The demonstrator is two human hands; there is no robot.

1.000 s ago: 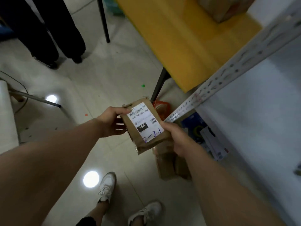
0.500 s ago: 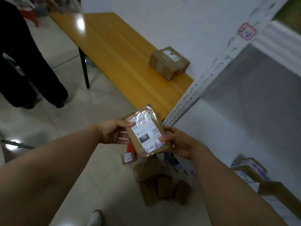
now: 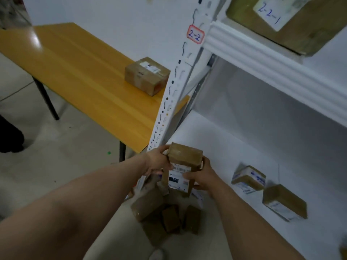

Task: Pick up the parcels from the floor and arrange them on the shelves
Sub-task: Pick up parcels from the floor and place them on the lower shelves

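1. Since half a second ago the parcel point(image 3: 183, 166) has gone from lying flat, label up, out by the table point(image 3: 75, 72) to standing on end at the front left corner of the lower shelf point(image 3: 234, 147), just beside the white upright point(image 3: 169, 102); the view has lifted onto the racking
2. Left hand point(image 3: 157, 162) grips the parcel's upper left edge, fingers curled round it. Right hand point(image 3: 202, 177) holds the lower right side, thumb across the printed label. Whether the bottom edge touches the shelf yet cannot be told
3. Step in hand (judged): setting this parcel down on the shelf; its pick-up is done
4. Same shelf, well to the right: a taped parcel point(image 3: 248, 178) and a brown box point(image 3: 284, 202), near each other. The upright bears a tag point(image 3: 195, 35) marked 2-2
5. Floor pile point(image 3: 165, 212) of brown parcels lies below the hands, so much of the task is judged still to do
6. Next move calls for sliding the parcel inward, clear of the front edge and the upright, settling it so it cannot tip, then letting go with both hands and reaching down to the pile
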